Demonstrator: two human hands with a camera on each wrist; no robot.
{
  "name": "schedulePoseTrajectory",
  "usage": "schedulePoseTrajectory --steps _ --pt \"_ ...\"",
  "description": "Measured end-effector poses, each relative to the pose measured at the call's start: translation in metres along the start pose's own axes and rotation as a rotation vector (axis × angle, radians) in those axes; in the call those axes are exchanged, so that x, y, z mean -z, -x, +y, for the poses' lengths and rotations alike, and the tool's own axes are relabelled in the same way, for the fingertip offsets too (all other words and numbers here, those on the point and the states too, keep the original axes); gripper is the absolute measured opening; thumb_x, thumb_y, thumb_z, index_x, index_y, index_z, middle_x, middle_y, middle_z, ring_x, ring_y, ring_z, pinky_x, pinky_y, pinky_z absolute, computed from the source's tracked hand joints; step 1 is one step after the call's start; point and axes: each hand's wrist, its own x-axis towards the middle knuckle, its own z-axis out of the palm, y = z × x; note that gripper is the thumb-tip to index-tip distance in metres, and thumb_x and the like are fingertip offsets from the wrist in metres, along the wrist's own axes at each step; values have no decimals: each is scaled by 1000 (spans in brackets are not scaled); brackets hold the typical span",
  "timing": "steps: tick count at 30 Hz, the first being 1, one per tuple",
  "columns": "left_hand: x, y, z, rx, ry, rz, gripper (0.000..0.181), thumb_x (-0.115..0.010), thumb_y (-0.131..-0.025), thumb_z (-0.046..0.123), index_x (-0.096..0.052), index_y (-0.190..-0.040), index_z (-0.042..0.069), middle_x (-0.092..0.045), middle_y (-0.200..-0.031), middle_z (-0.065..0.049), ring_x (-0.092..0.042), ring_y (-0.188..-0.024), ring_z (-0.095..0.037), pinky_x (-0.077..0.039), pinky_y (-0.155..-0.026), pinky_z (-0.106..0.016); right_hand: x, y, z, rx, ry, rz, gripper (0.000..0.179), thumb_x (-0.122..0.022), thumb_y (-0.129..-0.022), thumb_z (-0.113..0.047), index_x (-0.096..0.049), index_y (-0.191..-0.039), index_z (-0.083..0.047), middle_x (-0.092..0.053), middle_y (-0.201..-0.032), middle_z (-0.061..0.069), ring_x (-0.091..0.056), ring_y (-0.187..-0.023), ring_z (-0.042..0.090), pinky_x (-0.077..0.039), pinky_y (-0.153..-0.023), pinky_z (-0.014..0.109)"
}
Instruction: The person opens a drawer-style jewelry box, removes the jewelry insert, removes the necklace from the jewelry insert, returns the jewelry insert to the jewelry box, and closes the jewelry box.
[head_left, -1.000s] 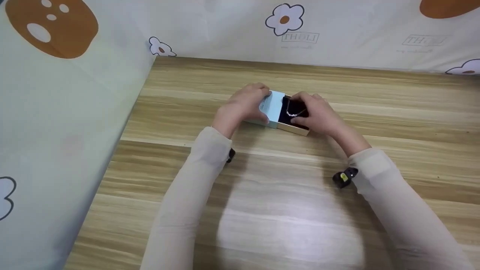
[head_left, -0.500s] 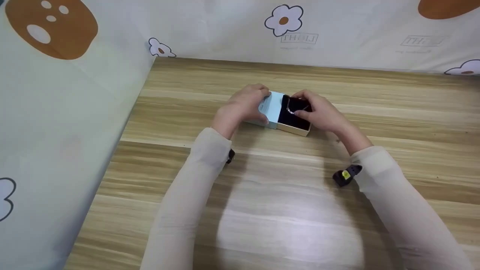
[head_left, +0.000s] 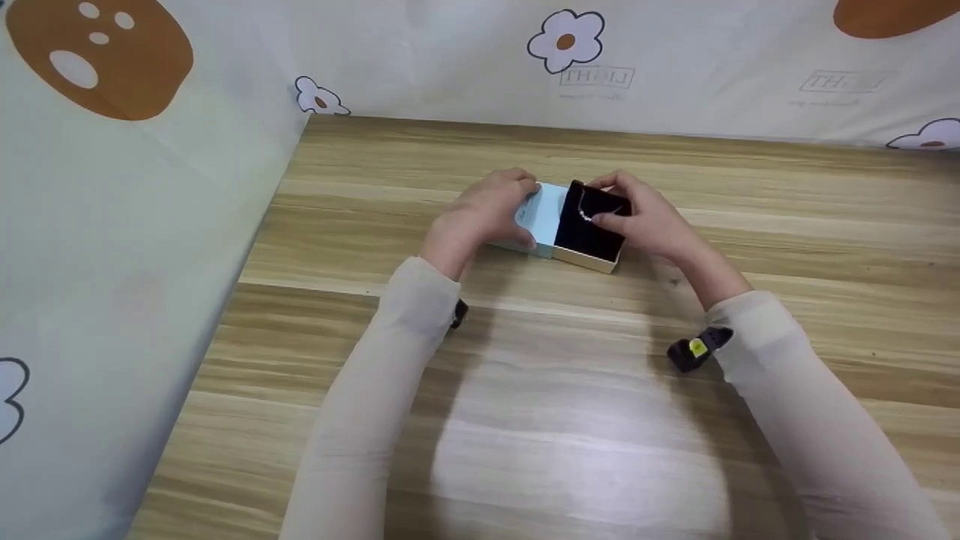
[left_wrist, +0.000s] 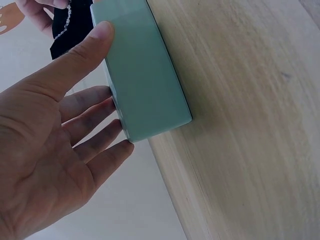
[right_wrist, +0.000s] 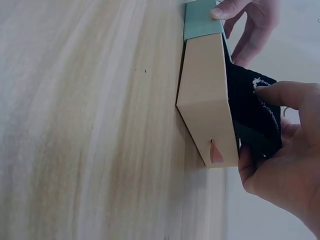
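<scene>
My left hand [head_left: 484,214] grips the light-blue outer sleeve [head_left: 546,214] of a small jewellery box, thumb on the near side and fingers on the far side. Out of the sleeve's right end sticks the cream inner tray [right_wrist: 205,80], with a small ribbon tab [right_wrist: 216,152] on its end. My right hand [head_left: 652,221] pinches a black padded insert [head_left: 589,238], thumb on its face and fingers behind. The insert is tilted, its far edge raised out of the tray. Across it lies a thin silver chain [left_wrist: 68,20] with small bright beads, partly under the right thumb.
The box rests on a wood-grain table [head_left: 570,420] near its back. Behind and to the left hangs a pale sheet [head_left: 435,60] printed with flowers and brown shapes. A dark wrist camera [head_left: 694,351] sits at the right cuff.
My right hand has shifted from over the insert to its far right edge and lifted that edge upward with the chain on it. The left hand and sleeve have stayed put.
</scene>
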Motion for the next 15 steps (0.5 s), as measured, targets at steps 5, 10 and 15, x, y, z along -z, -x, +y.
schedulePoseTrajectory --steps 5,10,15 --pt "0 1 0 0 1 -2 83 -83 -81 32 -43 -150 9 -38 -158 -6 -34 -147 -26 -30 -122 -37 2 3 -4 4 -67 -1 47 -59 -94 -6 -45 -139 -2 -54 -125 18 -57 -110 24 -53 -83 19" --pt "-1 4 0 8 13 -9 84 -80 -84 34 -38 -153 11 -31 -162 -5 -30 -150 -25 -28 -123 -38 4 6 -8 19 -68 32 47 -59 -92 -4 -46 -137 -1 -58 -121 17 -58 -105 18 -52 -82 17" --pt "-4 6 -1 31 38 3 84 -80 -85 35 -37 -155 16 -25 -162 -5 -34 -146 -25 -34 -120 -40 7 8 -12 34 -40 81 48 -59 -89 -3 -47 -136 -1 -57 -108 10 -58 -93 13 -53 -78 17"
